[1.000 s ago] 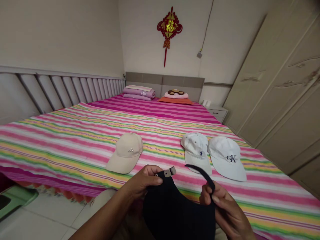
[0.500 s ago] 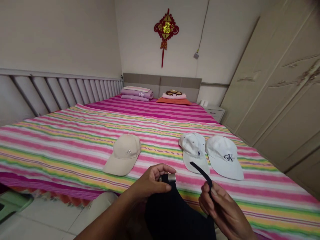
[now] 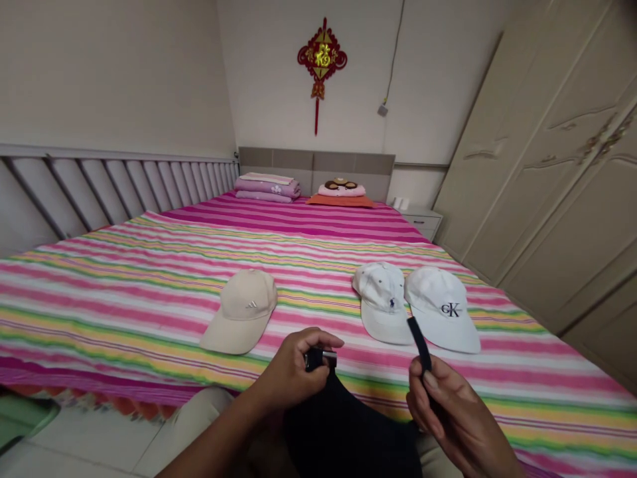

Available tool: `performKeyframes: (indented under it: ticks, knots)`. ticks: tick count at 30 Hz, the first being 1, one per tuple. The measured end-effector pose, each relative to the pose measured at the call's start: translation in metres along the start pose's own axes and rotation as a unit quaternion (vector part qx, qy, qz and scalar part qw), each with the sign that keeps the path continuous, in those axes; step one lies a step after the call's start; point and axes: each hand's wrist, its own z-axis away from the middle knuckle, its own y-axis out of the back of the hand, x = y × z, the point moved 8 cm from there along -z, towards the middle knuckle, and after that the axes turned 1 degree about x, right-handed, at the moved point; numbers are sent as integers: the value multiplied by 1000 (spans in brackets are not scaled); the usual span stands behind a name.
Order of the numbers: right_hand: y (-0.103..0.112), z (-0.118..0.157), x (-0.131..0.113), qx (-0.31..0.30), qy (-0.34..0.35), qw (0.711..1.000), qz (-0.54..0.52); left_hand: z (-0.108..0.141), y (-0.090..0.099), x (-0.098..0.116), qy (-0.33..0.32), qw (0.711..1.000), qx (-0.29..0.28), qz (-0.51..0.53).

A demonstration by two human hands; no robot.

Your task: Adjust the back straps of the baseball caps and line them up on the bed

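Observation:
A dark cap [image 3: 348,431] hangs low in front of me, its back strap undone. My left hand [image 3: 301,368] pinches the side with the metal buckle [image 3: 329,358] between thumb and fingers. Between the thumb and fingers of my right hand [image 3: 442,405] is the loose strap [image 3: 419,338], its free end pointing up. Beyond my hands on the bed lie a beige cap [image 3: 243,305] at left and two white caps at right, one with a small dark emblem [image 3: 382,299] and one lettered CK [image 3: 440,309].
A striped sheet [image 3: 149,292] covers the bed. Folded purple bedding [image 3: 266,188] and an orange pillow [image 3: 343,200] lie by the headboard [image 3: 348,166]. A railing [image 3: 124,179] runs along the left, a wardrobe [image 3: 522,172] stands right, and a green stool [image 3: 24,418] is at lower left.
My right hand has moved slightly right, and the strap now stands more upright. My left hand has shifted a little left, with the buckle turned. The view has swung slightly right.

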Motion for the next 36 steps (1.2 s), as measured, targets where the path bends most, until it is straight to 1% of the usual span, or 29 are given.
performKeyframes:
  ticks: [5,7,9,11,15,17,19,22,25,28,31,33,36]
  knots:
    - [-8,2,3,10,-27,996,86,0,-1,-2,13,999,11,44]
    - [-12,2,0,18,-21,993,111,0,1,0,-3,999,20,32]
    - [-18,1,-7,18,-2,991,131,1,2,3,-25,999,21,-7]
    - [-23,-1,-10,19,-1,988,153,1,-1,6,-43,998,10,-48]
    - [-38,-10,0,11,-52,980,192,1,-13,10,-65,994,-32,-78]
    - [-48,-15,3,-2,-42,976,214,0,-19,11,-75,992,-46,-86]
    - [-54,-19,3,3,-16,971,239,0,-24,12,-81,991,-58,-88]
    - [-57,-23,2,17,8,964,266,0,-28,11,-76,992,-70,-76]
    - [-58,-24,5,1,6,961,276,1,-28,10,-69,992,-72,-78]
    - [-54,-24,14,-7,-35,965,261,3,-28,9,-71,990,-78,-89]
    - [-52,-22,27,-18,-90,977,192,3,-28,7,-78,993,-69,-62]
    - [-53,-21,32,-21,-112,983,141,2,-27,5,-79,995,-47,-30]
    - [-54,-21,35,-6,-122,988,93,1,-23,2,-82,996,11,-16]
